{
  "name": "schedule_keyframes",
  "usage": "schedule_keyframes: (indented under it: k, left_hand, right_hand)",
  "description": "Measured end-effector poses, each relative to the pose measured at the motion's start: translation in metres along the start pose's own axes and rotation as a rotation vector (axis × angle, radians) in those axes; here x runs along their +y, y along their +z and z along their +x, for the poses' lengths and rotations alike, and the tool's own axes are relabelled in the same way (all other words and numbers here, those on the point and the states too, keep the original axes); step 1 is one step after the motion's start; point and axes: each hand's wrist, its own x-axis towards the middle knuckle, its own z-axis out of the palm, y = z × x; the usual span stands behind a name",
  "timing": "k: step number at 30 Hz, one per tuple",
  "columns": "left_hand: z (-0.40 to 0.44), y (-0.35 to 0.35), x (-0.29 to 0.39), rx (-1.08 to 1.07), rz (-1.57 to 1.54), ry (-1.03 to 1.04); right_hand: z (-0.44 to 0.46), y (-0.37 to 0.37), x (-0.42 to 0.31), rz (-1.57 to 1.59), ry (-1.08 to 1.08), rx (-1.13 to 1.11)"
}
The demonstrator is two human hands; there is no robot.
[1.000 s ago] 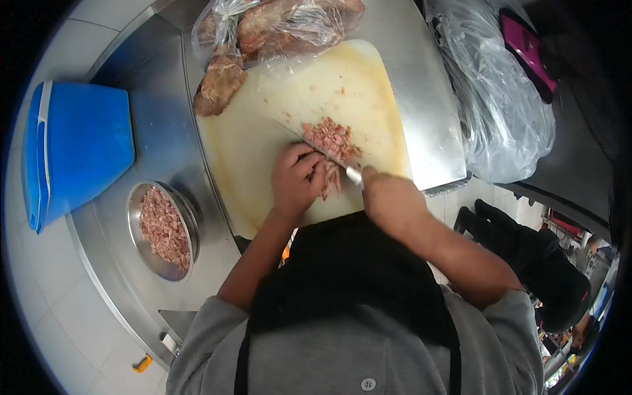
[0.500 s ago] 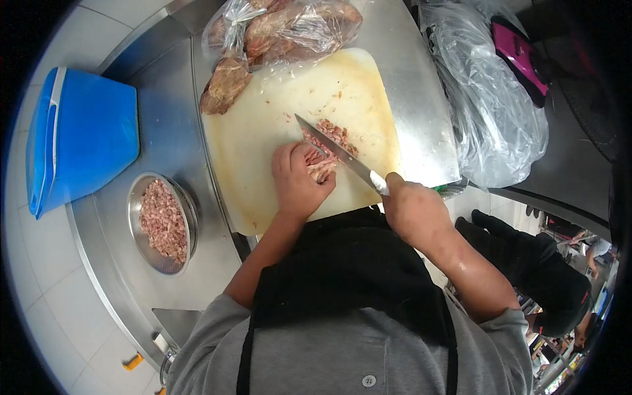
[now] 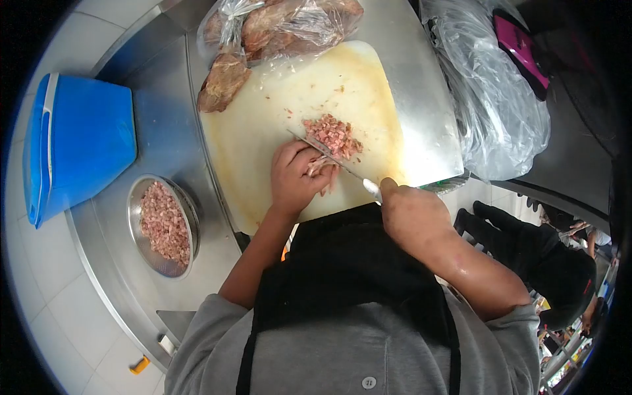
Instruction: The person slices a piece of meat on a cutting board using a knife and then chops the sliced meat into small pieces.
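On the pale cutting board, my left hand is closed over meat strips, its fingers curled close beside the blade. My right hand grips the white handle of a knife. The blade points up and left, edge-on to me, between the strips and a pile of chopped meat. A larger browned piece of meat lies at the board's upper left corner, next to a clear plastic bag of meat.
At left, a metal colander holds diced meat near a blue bin. Clear plastic bags and a pink and black object lie upper right. Another person in dark clothes is behind on the right.
The knife blade has turned from showing its flat side to nearly edge-on. More chopped meat shows in the pile. My left hand has shifted slightly, still on the strips.
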Motion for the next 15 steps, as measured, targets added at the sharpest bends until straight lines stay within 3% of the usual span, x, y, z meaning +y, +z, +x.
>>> schedule_keyframes:
  k: [9,15]
  left_hand:
    - [-0.004,0.001,-0.005,-0.032,-0.017,-0.012]
    - [-0.001,-0.027,0.011,0.001,-0.203,-0.208]
  right_hand:
    - [0.056,0.032,0.003,0.102,-0.098,0.073]
    - [0.031,0.01,0.018,0.168,-0.077,0.159]
